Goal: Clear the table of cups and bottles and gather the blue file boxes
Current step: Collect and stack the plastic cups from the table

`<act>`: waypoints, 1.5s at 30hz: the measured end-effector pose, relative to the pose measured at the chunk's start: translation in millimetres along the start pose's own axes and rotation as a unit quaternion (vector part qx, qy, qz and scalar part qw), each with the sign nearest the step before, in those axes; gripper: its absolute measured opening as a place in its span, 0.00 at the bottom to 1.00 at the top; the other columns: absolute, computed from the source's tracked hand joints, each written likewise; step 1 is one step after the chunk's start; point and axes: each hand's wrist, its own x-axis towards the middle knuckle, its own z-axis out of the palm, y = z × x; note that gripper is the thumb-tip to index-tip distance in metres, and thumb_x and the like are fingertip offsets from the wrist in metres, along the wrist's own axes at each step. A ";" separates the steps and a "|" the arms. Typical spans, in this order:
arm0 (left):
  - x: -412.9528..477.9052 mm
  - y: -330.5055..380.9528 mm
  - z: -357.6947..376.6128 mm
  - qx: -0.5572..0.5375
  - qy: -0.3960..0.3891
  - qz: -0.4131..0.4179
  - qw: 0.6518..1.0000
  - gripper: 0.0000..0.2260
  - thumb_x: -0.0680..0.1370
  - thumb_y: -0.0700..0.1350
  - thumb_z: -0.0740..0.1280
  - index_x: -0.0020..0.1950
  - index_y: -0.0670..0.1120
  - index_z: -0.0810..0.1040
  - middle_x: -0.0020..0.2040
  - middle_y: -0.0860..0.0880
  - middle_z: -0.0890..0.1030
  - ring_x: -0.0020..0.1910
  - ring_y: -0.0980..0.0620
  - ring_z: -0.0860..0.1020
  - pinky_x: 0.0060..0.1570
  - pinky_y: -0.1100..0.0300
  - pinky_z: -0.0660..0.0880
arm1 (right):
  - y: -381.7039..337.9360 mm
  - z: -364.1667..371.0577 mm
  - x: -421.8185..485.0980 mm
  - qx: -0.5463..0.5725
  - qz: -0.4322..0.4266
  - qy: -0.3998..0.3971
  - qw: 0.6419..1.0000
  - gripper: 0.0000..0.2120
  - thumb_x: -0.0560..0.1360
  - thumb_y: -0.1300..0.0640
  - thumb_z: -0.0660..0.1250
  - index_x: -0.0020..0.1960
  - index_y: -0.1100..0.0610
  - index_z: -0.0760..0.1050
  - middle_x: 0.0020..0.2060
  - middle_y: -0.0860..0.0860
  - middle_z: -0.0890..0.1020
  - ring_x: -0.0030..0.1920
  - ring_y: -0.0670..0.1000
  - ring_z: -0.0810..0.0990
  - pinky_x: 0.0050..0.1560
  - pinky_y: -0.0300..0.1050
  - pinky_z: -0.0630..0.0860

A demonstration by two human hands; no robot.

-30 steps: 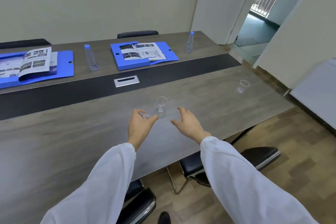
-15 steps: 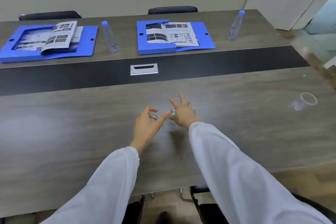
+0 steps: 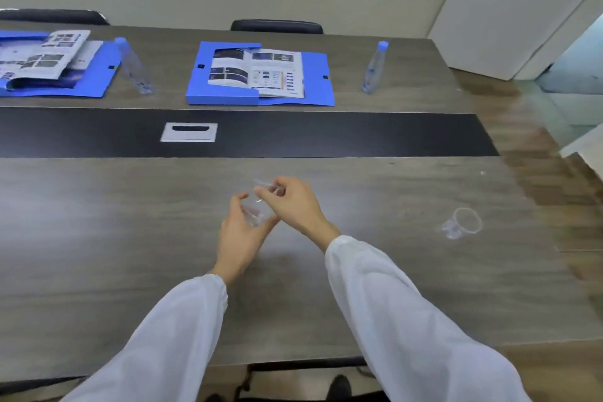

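My left hand grips a clear plastic cup just above the grey table. My right hand pinches a second clear cup by its rim, right over the first one; the two cups touch or nearly touch. A third clear cup stands alone at the right. Across the table lie two open blue file boxes, each with an open magazine inside. Beside them stand two clear bottles with blue caps.
A black strip with a silver cable hatch runs along the table's middle. Two black chair backs stand at the far side. A doorway opens at the right, over wooden floor.
My right hand reached the standing cup, took it and lifted it toward the cup in my left hand. The view swung left and down, bringing the table closer.
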 end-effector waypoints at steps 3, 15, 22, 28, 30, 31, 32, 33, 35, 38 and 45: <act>-9.3 47.2 53.1 -0.016 0.015 0.045 0.999 0.25 0.75 0.48 0.72 0.70 0.50 0.67 0.52 0.50 0.81 0.48 0.50 0.78 0.39 0.66 0.69 | 25.0 -62.8 -15.7 -0.052 -0.001 -0.080 0.995 0.30 0.72 0.36 0.67 0.67 0.52 0.68 0.50 0.52 0.81 0.52 0.54 0.79 0.54 0.51 0.77; -50.6 123.0 192.9 -0.031 -0.064 0.048 0.996 0.27 0.65 0.63 0.79 0.53 0.51 0.70 0.48 0.56 0.79 0.43 0.61 0.77 0.40 0.64 0.70 | 259.8 -273.6 -7.2 -0.285 0.367 -0.041 0.885 0.45 0.67 0.41 0.76 0.77 0.48 0.59 0.76 0.60 0.60 0.75 0.68 0.59 0.69 0.66 0.67; -65.3 126.4 208.4 -0.020 -0.080 0.049 0.995 0.22 0.72 0.62 0.72 0.55 0.50 0.70 0.48 0.53 0.82 0.42 0.54 0.82 0.44 0.54 0.78 | 247.4 -242.5 -28.2 -0.170 0.235 0.016 0.957 0.28 0.74 0.53 0.68 0.73 0.58 0.68 0.68 0.62 0.72 0.65 0.64 0.75 0.65 0.52 0.73; -83.4 134.6 175.6 -0.002 -0.075 0.080 0.994 0.29 0.71 0.61 0.69 0.69 0.58 0.64 0.44 0.50 0.83 0.42 0.49 0.82 0.48 0.45 0.80 | 119.8 -251.5 -36.4 0.036 0.025 0.082 0.996 0.22 0.76 0.40 0.65 0.60 0.55 0.79 0.55 0.48 0.83 0.54 0.49 0.79 0.54 0.43 0.73; -87.6 146.8 167.2 -0.015 -0.075 0.095 0.993 0.31 0.70 0.64 0.70 0.69 0.60 0.64 0.47 0.52 0.83 0.44 0.51 0.82 0.48 0.48 0.81 | 88.4 -245.3 -47.8 0.011 -0.005 0.059 0.998 0.24 0.75 0.37 0.64 0.57 0.56 0.79 0.54 0.48 0.83 0.55 0.49 0.79 0.54 0.46 0.76; -89.6 151.4 162.9 -0.029 -0.075 0.104 0.991 0.31 0.70 0.64 0.71 0.69 0.60 0.64 0.49 0.54 0.82 0.46 0.53 0.82 0.48 0.51 0.81 | 76.8 -238.6 -55.1 -0.035 -0.011 0.043 0.998 0.26 0.74 0.34 0.63 0.58 0.55 0.77 0.56 0.49 0.82 0.56 0.51 0.79 0.56 0.49 0.77; -94.6 158.1 157.2 -0.047 -0.074 0.115 0.989 0.29 0.71 0.62 0.73 0.67 0.60 0.66 0.50 0.57 0.82 0.48 0.55 0.82 0.47 0.55 0.80 | 66.5 -233.8 -66.0 -0.084 -0.012 0.031 0.996 0.28 0.74 0.32 0.62 0.59 0.54 0.76 0.57 0.51 0.80 0.57 0.52 0.79 0.56 0.52 0.77; -94.9 161.6 154.9 -0.061 -0.065 0.129 0.988 0.26 0.72 0.59 0.74 0.65 0.59 0.67 0.50 0.59 0.82 0.49 0.57 0.82 0.46 0.57 0.80 | 61.4 -228.8 -72.0 -0.119 -0.009 0.016 0.993 0.29 0.73 0.31 0.61 0.61 0.53 0.76 0.58 0.53 0.79 0.59 0.54 0.78 0.57 0.53 0.77; -97.4 163.5 151.3 -0.074 -0.034 0.151 0.985 0.21 0.74 0.54 0.74 0.62 0.58 0.69 0.51 0.60 0.81 0.51 0.57 0.82 0.47 0.58 0.80 | 54.6 -222.7 -80.9 -0.146 -0.017 -0.036 0.989 0.29 0.75 0.30 0.58 0.65 0.48 0.76 0.61 0.56 0.77 0.65 0.56 0.72 0.63 0.53 0.73; -98.7 161.1 144.4 -0.059 0.015 0.150 0.987 0.19 0.76 0.51 0.73 0.64 0.53 0.72 0.48 0.54 0.82 0.49 0.51 0.83 0.45 0.54 0.81 | 42.7 -223.4 -81.3 -0.104 -0.030 -0.146 0.983 0.31 0.75 0.27 0.55 0.69 0.42 0.74 0.68 0.55 0.75 0.71 0.54 0.67 0.65 0.51 0.67; -47.0 171.0 155.2 -0.099 0.049 0.062 0.992 0.23 0.74 0.55 0.74 0.62 0.52 0.68 0.49 0.51 0.82 0.42 0.55 0.82 0.33 0.70 0.74 | 73.0 -256.2 28.5 -0.083 0.009 -0.038 0.996 0.36 0.78 0.31 0.50 0.75 0.53 0.66 0.73 0.55 0.70 0.72 0.57 0.69 0.71 0.56 0.65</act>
